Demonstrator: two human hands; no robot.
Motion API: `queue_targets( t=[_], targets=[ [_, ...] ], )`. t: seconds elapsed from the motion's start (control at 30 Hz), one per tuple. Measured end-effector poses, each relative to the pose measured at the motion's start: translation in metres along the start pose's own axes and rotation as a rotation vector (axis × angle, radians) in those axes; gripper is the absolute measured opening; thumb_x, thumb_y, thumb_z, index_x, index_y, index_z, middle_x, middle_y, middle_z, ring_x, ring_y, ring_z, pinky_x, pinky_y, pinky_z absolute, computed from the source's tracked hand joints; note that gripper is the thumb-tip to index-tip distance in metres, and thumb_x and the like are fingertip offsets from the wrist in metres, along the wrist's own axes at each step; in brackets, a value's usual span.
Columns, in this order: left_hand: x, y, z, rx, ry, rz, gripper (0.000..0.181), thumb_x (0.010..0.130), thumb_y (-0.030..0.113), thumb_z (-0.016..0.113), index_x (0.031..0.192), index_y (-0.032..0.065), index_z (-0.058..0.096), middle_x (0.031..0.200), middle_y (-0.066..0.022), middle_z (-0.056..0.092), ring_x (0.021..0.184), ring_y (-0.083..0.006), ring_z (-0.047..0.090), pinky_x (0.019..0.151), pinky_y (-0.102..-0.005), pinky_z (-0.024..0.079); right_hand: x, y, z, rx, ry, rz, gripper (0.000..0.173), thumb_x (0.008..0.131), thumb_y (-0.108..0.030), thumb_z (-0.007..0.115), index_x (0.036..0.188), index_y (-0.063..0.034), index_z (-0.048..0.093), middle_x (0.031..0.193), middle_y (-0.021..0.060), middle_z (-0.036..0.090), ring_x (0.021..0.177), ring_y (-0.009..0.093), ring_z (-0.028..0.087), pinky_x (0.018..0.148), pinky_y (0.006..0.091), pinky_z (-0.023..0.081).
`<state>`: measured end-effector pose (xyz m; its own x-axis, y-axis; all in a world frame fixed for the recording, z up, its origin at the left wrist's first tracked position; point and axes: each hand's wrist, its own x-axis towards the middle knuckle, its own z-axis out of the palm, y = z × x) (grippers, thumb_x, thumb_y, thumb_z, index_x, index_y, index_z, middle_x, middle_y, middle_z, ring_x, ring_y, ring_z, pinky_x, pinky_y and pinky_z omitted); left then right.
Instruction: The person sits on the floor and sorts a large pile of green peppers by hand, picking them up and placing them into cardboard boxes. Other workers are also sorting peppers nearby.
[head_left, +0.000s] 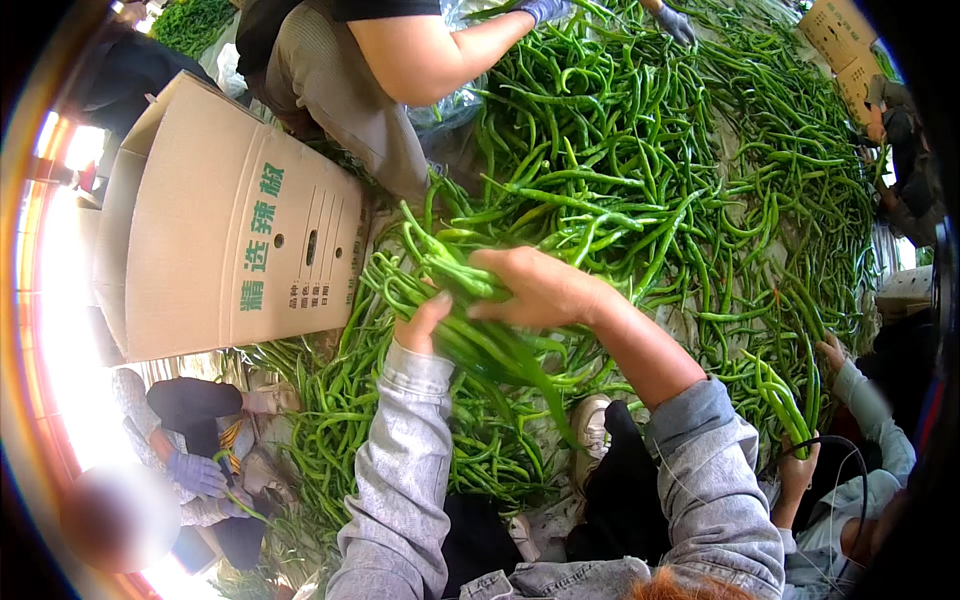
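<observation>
A bunch of long green chili peppers (480, 337) lies across both of my hands, its stems towards the upper left. My left hand (424, 322) is closed around the bunch from below, thumb on top. My right hand (536, 289) grips several peppers at the upper side of the bunch, touching the rest; its fingertips are slightly blurred. Beneath and beyond my hands spreads a large pile of loose green chili peppers (600, 142), reaching down to my shoes.
A tall cardboard box (202, 225) with green print stands at the left. Beside it crouches a co-worker in gray trousers (337, 97). Another co-worker's gloved hand (196, 472) is at lower left. A co-worker's hand (796, 469) holds peppers at lower right. More cardboard boxes (836, 34) stand at upper right.
</observation>
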<state>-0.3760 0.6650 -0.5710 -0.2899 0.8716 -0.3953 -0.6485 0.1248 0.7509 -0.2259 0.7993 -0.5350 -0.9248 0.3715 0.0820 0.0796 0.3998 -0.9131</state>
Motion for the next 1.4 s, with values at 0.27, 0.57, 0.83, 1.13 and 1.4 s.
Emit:
queue_targets(
  t=[0.27,0.57,0.83,1.13,1.4],
  targets=[
    [-0.018,0.058,-0.010,0.259,-0.234,0.139,0.067,0.068,0.003,0.064,0.131,0.0040,0.040,0.117,-0.0145,0.057,0.105,-0.0249,0.059,0.090,-0.0387,0.051,0.020,-0.033,0.016,-0.013,-0.098,-0.023,0.059,0.077,-0.039,0.071,0.108,0.0075,0.051,0.092,0.0250,0.061,0.087,0.038,0.061,0.079,0.0424,0.048],
    [-0.234,0.283,0.030,1.230,-0.441,0.332,0.062,0.063,0.014,0.073,0.119,0.0022,0.049,0.105,-0.0119,0.058,0.091,-0.0221,0.055,0.076,-0.0360,0.045,0.060,-0.250,0.153,0.843,0.160,-0.683,0.055,0.067,-0.017,0.078,0.110,-0.0071,0.045,0.105,0.0119,0.048,0.105,0.032,0.048,0.090,0.0414,0.039],
    [-0.416,0.178,0.012,1.856,-0.061,0.195,0.044,0.065,0.019,0.073,0.105,0.0034,0.063,0.094,-0.0155,0.067,0.104,-0.0329,0.061,0.090,-0.0417,0.049,-0.072,-0.261,0.335,1.415,-0.412,-0.413,0.066,0.075,-0.021,0.074,0.129,0.0004,0.043,0.131,0.0165,0.043,0.126,0.030,0.037,0.108,0.0399,0.026],
    [-0.436,-0.036,-0.037,1.310,0.209,-0.105,0.051,0.072,0.026,0.070,0.118,0.0074,0.055,0.107,-0.0183,0.063,0.100,-0.0344,0.061,0.087,-0.0373,0.050,-0.218,-0.093,0.347,1.119,-1.343,0.566,0.046,0.078,-0.006,0.069,0.122,-0.0037,0.055,0.124,0.0118,0.056,0.114,0.021,0.052,0.100,0.0352,0.040],
    [-0.431,-0.048,-0.040,1.227,0.027,-0.475,0.097,0.063,0.046,0.079,0.136,0.0005,0.034,0.121,-0.0180,0.055,0.111,-0.0332,0.054,0.096,-0.0388,0.043,-0.154,-0.063,0.205,0.035,-1.358,0.035,0.110,0.060,-0.059,0.078,0.136,0.0059,0.033,0.139,0.0258,0.037,0.127,0.036,0.041,0.104,0.0441,0.034]
  ],
)
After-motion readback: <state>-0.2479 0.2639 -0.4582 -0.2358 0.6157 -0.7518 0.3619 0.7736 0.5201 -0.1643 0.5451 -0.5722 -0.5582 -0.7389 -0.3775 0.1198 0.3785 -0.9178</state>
